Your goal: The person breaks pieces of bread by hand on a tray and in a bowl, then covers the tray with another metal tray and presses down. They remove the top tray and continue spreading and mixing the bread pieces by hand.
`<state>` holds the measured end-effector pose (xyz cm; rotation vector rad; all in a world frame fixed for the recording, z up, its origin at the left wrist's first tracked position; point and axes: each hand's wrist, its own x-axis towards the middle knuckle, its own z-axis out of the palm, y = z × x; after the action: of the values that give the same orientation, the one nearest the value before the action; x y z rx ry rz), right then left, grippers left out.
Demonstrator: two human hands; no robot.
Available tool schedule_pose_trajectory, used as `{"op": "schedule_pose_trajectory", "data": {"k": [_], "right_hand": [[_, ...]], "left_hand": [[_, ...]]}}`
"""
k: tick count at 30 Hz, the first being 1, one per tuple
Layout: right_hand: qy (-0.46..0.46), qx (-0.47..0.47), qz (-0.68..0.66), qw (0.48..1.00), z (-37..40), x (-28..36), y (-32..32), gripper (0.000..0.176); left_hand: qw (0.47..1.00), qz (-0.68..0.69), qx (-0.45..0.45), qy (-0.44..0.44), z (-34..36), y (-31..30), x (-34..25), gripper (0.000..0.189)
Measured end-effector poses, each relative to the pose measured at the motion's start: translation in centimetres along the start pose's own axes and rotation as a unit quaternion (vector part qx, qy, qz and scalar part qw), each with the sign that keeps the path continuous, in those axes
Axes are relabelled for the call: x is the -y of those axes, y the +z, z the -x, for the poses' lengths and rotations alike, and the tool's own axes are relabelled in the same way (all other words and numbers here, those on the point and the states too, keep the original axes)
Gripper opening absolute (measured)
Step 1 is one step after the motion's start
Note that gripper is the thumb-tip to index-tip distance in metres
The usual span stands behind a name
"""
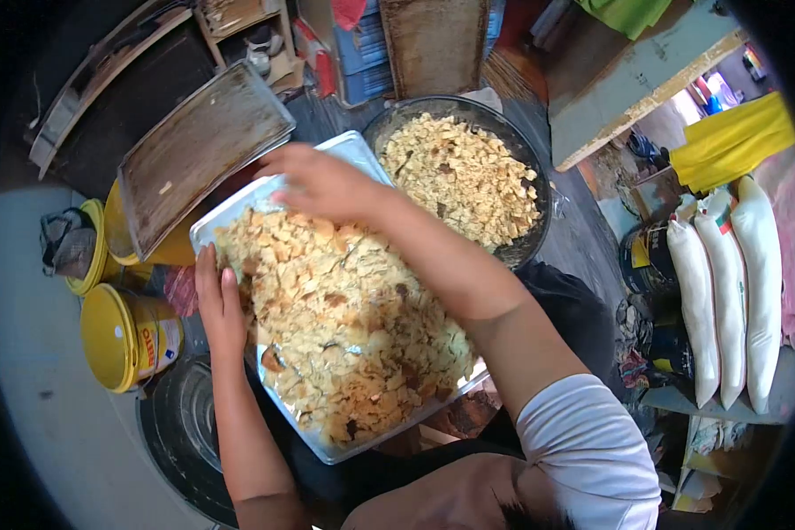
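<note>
A rectangular metal tray [307, 439] lies slanted in front of my body, heaped with broken, pale-yellow and browned baked pieces [344, 309]. My left hand [221, 305] is at the tray's left rim, fingers stretched along the outside and thumb at the inner side. Over the tray's far end is my right hand [318, 184], blurred by motion; whether its fingers hold a piece does not show. Beyond the tray, to the right, stands a large round dark basin [539, 231] filled with similar broken pieces [464, 172].
Worn baking sheets [203, 150] lean at the left above yellow buckets [110, 340]. A black round tub [172, 424] sits lower left. Long white filled bags [720, 300] stand at the right, below a yellow cloth [733, 146]. Another flat tray [435, 44] is upright at the back.
</note>
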<state>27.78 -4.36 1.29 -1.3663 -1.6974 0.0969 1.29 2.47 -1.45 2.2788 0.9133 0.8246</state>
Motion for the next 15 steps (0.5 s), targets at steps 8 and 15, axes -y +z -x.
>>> {"op": "schedule_pose_trajectory", "data": {"k": [8, 15], "right_hand": [[0.629, 0.098, 0.157, 0.755, 26.0, -20.6, -10.4, 0.077], [0.772, 0.111, 0.167, 0.604, 31.7, -20.7, 3.3, 0.108]], "left_hand": [[0.998, 0.052, -0.001, -0.034, 0.1, 1.3, 0.2, 0.062], [0.992, 0.105, 0.008, -0.068, -0.1, 1.7, -0.5, 0.078]]}}
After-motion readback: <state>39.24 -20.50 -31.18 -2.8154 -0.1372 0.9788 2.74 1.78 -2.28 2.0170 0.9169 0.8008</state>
